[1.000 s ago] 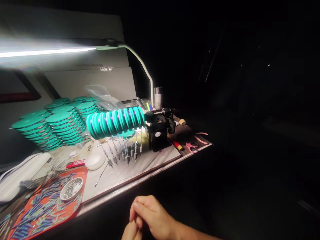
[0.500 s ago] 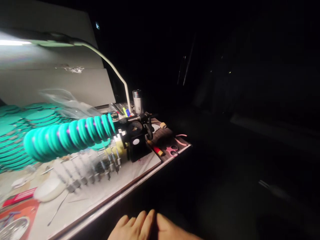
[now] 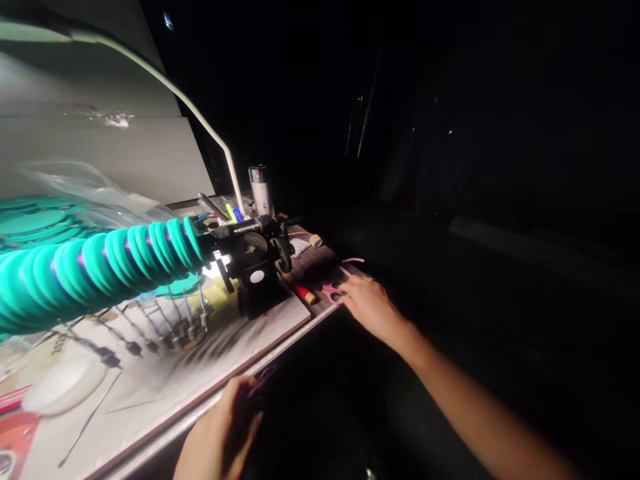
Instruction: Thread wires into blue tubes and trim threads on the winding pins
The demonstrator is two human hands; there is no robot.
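At the right corner of the bench, my right hand (image 3: 369, 307) has its curled fingers on the handles of pink scissors (image 3: 331, 292). The scissors lie flat beside a red tube (image 3: 303, 291) with a tan end. My left hand (image 3: 220, 427) is at the bench's front edge, fingers closed round a thin purple looped strand (image 3: 265, 380), perhaps thread or wire; the rest is hidden in shadow. Beyond it, a black geared device (image 3: 257, 280) carries a long row of turquoise rings or discs (image 3: 115, 263), with several weighted metal pieces (image 3: 133, 348) hanging below.
A lamp arm (image 3: 200, 110) curves over the bench (image 3: 185, 400). At the back stand a spray can (image 3: 261, 190) and pens (image 3: 235, 212). Turquoise discs (image 3: 45, 217) are stacked at left near clear plastic (image 3: 100, 193). A white round piece (image 3: 65, 387) and a thin metal tool (image 3: 90, 420) lie in front.
My hands, together below the bench edge before, have separated. The right has reached out to the scissors; the left has moved left, with the purple strand now showing. The view has shifted right.
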